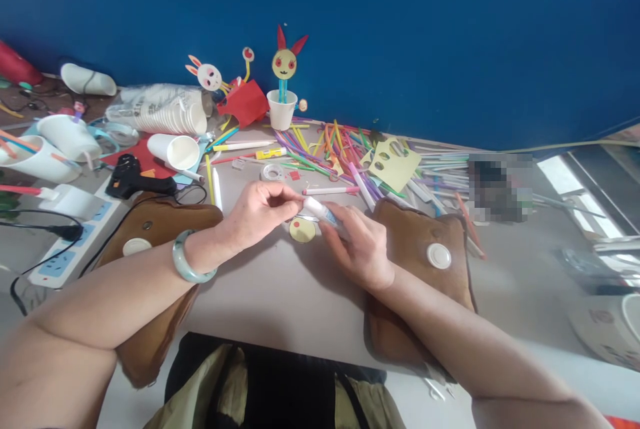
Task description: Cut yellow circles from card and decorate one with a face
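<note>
My right hand is wrapped round a white tube with a bluish label, its tip pointing left. My left hand, with a pale green bangle at the wrist, has thumb and forefinger pinched together at the tube's tip. Whatever sits between those fingertips is too small to make out. Just below the tube lies a round yellow paper disc with a red spot, flat on the table and partly covered at its top edge.
Brown cushions flank my forearms. A black glue gun lies by a white power strip. Behind are paper cups, coloured pipe cleaners, a hole-cut yellow sheet and a rabbit-eared figure in a cup.
</note>
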A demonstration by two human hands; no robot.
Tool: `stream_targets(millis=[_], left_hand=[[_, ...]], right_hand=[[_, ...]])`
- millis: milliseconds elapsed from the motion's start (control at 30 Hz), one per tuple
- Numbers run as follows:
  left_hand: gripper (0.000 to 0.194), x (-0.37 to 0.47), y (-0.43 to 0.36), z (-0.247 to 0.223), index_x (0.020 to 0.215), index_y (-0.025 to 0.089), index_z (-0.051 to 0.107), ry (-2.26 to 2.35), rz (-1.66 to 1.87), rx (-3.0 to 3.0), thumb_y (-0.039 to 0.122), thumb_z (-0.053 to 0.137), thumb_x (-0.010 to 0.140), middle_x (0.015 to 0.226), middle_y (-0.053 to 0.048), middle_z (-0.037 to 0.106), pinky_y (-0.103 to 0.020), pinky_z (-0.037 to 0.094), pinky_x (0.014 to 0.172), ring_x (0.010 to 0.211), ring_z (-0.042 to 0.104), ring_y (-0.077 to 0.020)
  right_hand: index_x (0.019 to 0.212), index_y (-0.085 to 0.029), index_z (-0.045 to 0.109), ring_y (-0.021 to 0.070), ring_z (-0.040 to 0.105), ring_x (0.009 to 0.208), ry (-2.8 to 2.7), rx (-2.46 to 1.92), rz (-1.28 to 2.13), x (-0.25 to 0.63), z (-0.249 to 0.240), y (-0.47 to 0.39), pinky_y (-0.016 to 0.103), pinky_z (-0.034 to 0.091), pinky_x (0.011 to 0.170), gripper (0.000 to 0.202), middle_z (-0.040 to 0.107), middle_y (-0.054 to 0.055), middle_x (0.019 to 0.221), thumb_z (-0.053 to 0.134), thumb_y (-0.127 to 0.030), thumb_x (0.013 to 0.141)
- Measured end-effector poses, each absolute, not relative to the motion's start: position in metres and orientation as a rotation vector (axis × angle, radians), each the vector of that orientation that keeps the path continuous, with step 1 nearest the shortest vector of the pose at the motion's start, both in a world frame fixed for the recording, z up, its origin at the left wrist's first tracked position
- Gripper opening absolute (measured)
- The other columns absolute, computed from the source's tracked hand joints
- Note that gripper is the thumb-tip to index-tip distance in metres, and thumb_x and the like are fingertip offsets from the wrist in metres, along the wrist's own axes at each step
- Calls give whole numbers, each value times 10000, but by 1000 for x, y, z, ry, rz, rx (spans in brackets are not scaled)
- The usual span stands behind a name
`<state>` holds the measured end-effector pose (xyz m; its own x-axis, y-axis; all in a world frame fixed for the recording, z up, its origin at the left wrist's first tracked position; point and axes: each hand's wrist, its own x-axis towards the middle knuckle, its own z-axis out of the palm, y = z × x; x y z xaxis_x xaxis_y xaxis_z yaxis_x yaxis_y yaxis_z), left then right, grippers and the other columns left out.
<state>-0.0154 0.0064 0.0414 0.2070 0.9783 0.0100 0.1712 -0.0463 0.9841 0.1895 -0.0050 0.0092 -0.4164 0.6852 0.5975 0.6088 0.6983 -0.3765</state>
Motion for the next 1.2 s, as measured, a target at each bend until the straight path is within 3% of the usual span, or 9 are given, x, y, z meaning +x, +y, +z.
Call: stream_targets(millis=[433, 633, 833, 1200], left_hand=[[163, -16, 7, 43, 689, 152, 690, 1178, 966, 1367, 287, 670, 778, 571, 14, 581, -210, 391, 515, 554, 490, -89], [221, -19, 10, 32, 721, 169, 696, 1155, 963, 1257, 379, 692, 791, 557, 18, 563, -213, 315, 449, 500, 447, -78], [172, -17, 8, 29, 814, 166, 729, 1093, 957, 1257, 329, 676, 801, 593, 13, 588, -213, 342, 469, 517, 471, -83], [203, -18, 8, 32, 745, 168, 710, 1079, 963, 1220, 367, 707, 786, 553, 28, 535, -216, 302, 459, 503, 430, -72]], right_hand=[[1169, -205, 607, 193, 692, 807, -2054, -969, 129, 190, 8, -3, 295, 552, 735, 262, 729, 81, 970, 554, -239, 915], [1176, -189, 597, 176, 657, 699, -2072, -915, 71, 191, 7, -5, 277, 534, 645, 284, 716, 78, 899, 588, -217, 894], [1193, -182, 600, 190, 684, 760, -2114, -923, 123, 190, 8, -4, 285, 545, 670, 291, 714, 93, 929, 567, -231, 907], [1168, -188, 600, 187, 652, 716, -2017, -899, 82, 191, 5, -2, 297, 532, 656, 278, 716, 81, 915, 592, -200, 890]])
